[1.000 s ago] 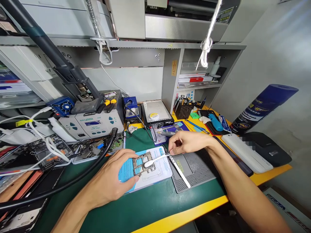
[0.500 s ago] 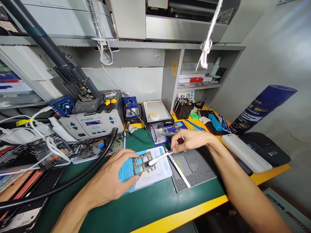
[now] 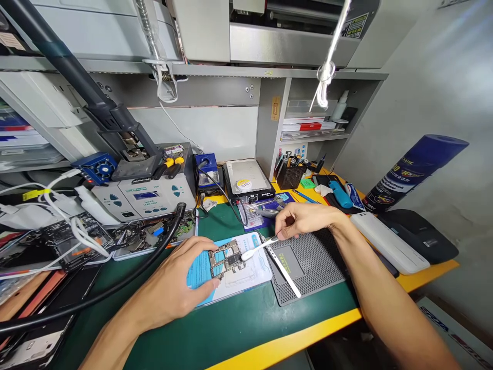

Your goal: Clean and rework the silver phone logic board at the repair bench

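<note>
**One board (image 3: 223, 261) in your left hand (image 3: 181, 282), one swab (image 3: 260, 250) in your right hand (image 3: 296, 222)**

Your left hand grips the board at its left end, the thumb at the near corner and a finger at the far one, with the palm raised. The board lies flat on a blue and white pack (image 3: 252, 280), which rests on the green top of the bench (image 3: 239, 329).

Your right hand pinches the swab by its far end, fingers curled in. The swab slants down to your left, its white tip at the board's right edge; you cannot tell from this view whether the two touch.

Just right of the pack you have a grey mat (image 3: 319, 259), under your right wrist, with a slim white tool (image 3: 284, 270) lying across its left side. To your left, a black hose (image 3: 115, 295) curves over the bench, its end near a grey station (image 3: 154, 198) that carries yellow-handled pliers (image 3: 175, 165). Beyond the mat stand a black mesh pen cup (image 3: 290, 178) and, farther right, a dark blue spray can (image 3: 416, 172).
</note>
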Available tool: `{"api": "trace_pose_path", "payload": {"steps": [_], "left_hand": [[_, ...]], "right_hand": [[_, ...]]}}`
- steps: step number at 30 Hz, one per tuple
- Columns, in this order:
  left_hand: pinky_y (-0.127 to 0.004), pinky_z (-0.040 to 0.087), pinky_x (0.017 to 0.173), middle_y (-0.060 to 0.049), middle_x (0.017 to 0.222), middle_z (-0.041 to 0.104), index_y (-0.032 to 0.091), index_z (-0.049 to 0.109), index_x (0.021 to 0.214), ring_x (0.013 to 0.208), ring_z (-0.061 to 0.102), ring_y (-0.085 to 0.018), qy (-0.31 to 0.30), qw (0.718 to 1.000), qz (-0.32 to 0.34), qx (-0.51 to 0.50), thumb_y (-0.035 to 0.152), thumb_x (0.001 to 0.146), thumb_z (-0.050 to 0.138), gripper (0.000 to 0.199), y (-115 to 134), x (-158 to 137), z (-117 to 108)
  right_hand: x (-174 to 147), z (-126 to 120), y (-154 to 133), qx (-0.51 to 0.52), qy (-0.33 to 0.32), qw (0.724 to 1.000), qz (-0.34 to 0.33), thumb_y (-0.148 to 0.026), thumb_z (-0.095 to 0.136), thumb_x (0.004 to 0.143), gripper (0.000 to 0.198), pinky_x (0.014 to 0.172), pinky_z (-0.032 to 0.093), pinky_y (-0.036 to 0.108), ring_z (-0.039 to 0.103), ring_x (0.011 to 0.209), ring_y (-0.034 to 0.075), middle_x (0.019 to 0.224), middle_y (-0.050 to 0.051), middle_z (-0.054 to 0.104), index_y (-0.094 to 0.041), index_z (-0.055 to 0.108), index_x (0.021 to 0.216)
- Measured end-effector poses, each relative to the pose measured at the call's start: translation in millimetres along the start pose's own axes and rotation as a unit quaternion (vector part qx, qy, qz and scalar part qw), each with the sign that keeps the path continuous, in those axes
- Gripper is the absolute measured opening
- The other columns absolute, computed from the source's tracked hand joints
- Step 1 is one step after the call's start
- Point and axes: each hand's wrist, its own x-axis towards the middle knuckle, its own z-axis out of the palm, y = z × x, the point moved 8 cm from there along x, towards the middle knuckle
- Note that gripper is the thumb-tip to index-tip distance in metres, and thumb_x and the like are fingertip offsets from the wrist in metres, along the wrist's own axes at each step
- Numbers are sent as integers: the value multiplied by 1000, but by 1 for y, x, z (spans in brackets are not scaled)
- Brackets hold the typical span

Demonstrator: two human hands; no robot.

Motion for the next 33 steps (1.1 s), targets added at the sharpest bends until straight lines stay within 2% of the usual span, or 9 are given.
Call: {"api": "trace_pose_path", "payload": {"steps": [8, 12, 19, 22, 27, 33], "left_hand": [[-33, 46, 100, -5, 135, 53, 29, 53, 125, 121, 55, -24, 17, 1000, 3, 1, 41, 85, 59, 42, -1, 1, 0], [-34, 46, 100, -6, 136, 52, 28, 54, 125, 123, 54, -25, 3, 1000, 1, 3, 41, 86, 58, 41, 2, 1, -1], [-34, 47, 100, -5, 136, 53, 29, 54, 126, 121, 55, -25, 14, 1000, 11, -2, 39, 86, 59, 42, -1, -1, -1], [-35, 45, 102, -6, 137, 52, 29, 51, 128, 122, 54, -25, 19, 1000, 19, -3, 40, 86, 58, 44, -4, -1, 1], [-33, 47, 99, -5, 137, 51, 30, 52, 126, 121, 54, -25, 1, 1000, 1, -1, 39, 86, 58, 41, -2, 1, 2], [-35, 45, 101, -6, 137, 51, 29, 51, 125, 123, 53, -25, -7, 1000, 0, 3, 39, 86, 57, 40, 2, 0, -1]], "right_hand": [[4, 8, -4, 3, -3, 1000, 7, -29, 69, 77, 5, 58, 43, 31, 55, 58, 15, 70, 1, 67, -27, 74, 77], [3, 10, -3, -8, -16, 1000, 11, -29, 70, 77, 5, 55, 41, 30, 55, 57, 15, 69, 2, 67, -26, 74, 78], [5, 1, 3, 2, 28, 999, 25, -31, 67, 79, 8, 59, 46, 30, 55, 60, 16, 73, 4, 67, -25, 73, 79], [11, 3, 1, -5, 32, 999, 4, -33, 65, 82, 13, 58, 45, 28, 55, 60, 15, 73, 4, 66, -23, 72, 81], [19, 14, -4, -16, 7, 1000, -18, -39, 68, 81, 24, 56, 43, 24, 55, 59, 11, 70, -1, 61, -17, 71, 88], [12, 19, -4, -20, -34, 999, -17, -35, 71, 77, 22, 54, 42, 23, 56, 57, 11, 67, -2, 61, -15, 72, 87]]}}
